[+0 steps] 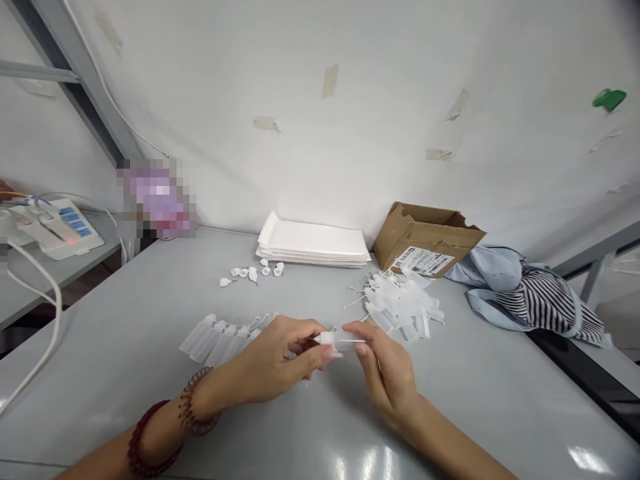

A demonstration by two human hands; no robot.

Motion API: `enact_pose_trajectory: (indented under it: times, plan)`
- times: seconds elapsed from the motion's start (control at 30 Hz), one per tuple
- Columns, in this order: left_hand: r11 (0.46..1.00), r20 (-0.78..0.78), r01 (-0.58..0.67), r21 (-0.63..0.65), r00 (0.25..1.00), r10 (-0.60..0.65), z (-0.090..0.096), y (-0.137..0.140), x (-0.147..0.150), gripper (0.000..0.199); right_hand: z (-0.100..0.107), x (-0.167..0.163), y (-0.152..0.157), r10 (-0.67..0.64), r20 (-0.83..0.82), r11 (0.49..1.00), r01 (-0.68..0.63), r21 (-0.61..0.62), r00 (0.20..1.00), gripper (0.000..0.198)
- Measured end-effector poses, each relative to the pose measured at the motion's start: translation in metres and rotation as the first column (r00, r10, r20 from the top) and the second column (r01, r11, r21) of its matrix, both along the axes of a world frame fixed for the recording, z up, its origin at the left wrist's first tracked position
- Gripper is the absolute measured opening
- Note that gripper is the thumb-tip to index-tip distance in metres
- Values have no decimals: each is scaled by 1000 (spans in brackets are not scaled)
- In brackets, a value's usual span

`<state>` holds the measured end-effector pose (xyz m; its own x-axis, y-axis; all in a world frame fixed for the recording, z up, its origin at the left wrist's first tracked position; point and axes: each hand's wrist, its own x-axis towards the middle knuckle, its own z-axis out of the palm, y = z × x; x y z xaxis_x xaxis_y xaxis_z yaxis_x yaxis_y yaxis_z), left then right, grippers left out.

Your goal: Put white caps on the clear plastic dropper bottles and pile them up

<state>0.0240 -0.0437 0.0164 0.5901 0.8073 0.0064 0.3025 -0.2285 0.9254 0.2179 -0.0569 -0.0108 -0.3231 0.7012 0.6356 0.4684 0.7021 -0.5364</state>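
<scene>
Between my hands lies a small translucent squeeze bottle (pixel 343 339), held sideways above the table with its white cap toward the left. My left hand (pixel 280 353) pinches the cap end between thumb and fingers. On the bottle's body, the thumb and forefinger of my right hand (pixel 387 370) are closed. Beside my left hand is a row of similar capped bottles (pixel 220 340), partly hidden by that hand. A loose pile of translucent bottles (pixel 400 300) lies beyond my right hand. Several small white needle-tipped caps (pixel 253 273) are scattered farther back on the left.
A stack of white padded envelopes (pixel 315 241) rests against the wall on the grey table (pixel 150 300). An open cardboard box (pixel 425 240) stands behind the bottle pile. Blue and striped cloth (pixel 540 300) sits at the right edge. A power strip (pixel 65 227) with cables is at far left.
</scene>
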Motion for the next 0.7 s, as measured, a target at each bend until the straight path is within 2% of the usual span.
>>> enact_pose_trajectory:
  times: [0.07,0.13,0.23,0.3,0.37,0.47,0.57,0.7]
  plan:
    - [998,1,25,-55,1000,-25,3,-2,0,29,-1,1,3,10,64,988,-19,154,998,23]
    - [995,-2,50,-83,999,-50,4,-3,0,36,-1,2,6,4,120,970,-33,239,993,22]
    - [985,44,76,-154,997,-70,3,-2,-1,43,-1,3,9,-16,199,939,-53,339,980,22]
    - [977,56,87,-193,995,-78,2,-1,-1,42,0,3,9,-19,227,934,-64,351,974,21]
    - [988,11,81,-129,997,-81,1,0,-1,41,1,3,7,12,220,963,-70,260,976,21]
    - [986,-95,40,163,995,-24,-5,1,-1,37,4,2,6,86,141,996,-85,-10,986,24]
    - [891,-149,26,453,988,47,-15,2,1,30,6,1,8,103,33,957,-90,-274,994,29]
    - [725,-240,97,682,966,96,-27,2,2,25,7,2,14,94,-72,832,-118,-542,993,40]
